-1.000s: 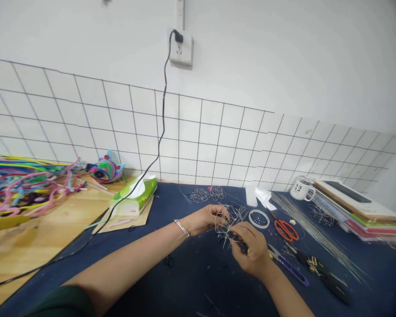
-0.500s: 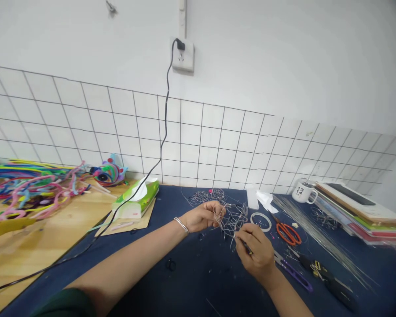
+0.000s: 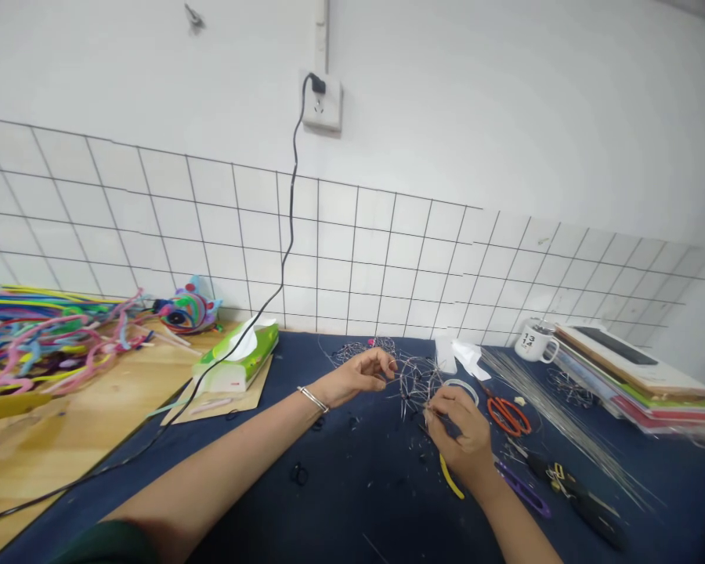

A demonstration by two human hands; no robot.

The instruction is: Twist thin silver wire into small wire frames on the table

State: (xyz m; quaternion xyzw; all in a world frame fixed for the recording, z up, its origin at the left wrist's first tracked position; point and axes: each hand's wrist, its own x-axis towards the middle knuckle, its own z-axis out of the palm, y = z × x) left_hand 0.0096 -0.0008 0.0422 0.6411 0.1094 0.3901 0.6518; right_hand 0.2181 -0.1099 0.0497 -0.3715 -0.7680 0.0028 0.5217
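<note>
A tangled openwork frame of thin silver wire (image 3: 418, 382) is held above the dark blue cloth (image 3: 240, 501). My right hand (image 3: 461, 435) pinches its lower right side between thumb and fingers. Beneath that hand a curved yellow handle (image 3: 451, 478) shows; the rest of this tool is hidden, and I cannot tell if the palm holds it. My left hand (image 3: 361, 376) is at the frame's left edge, thumb and fingers apart and loosely bent. Behind it lies another wire tangle (image 3: 349, 352) with a small pink spot.
At right lie orange-handled scissors (image 3: 509, 415), purple-handled snips (image 3: 522, 489), black-handled pliers (image 3: 587, 497) and a bundle of straight wires (image 3: 564, 431). A white mug (image 3: 534, 342) stands by stacked books (image 3: 640, 384). Leftward are a tissue pack (image 3: 240, 356), a black cable (image 3: 291, 211) and pipe cleaners (image 3: 64, 337).
My left fingers have loosened from the wire frame, which now sits to their right. The yellow handle has come into fuller view below my right hand. The view has shifted slightly.
</note>
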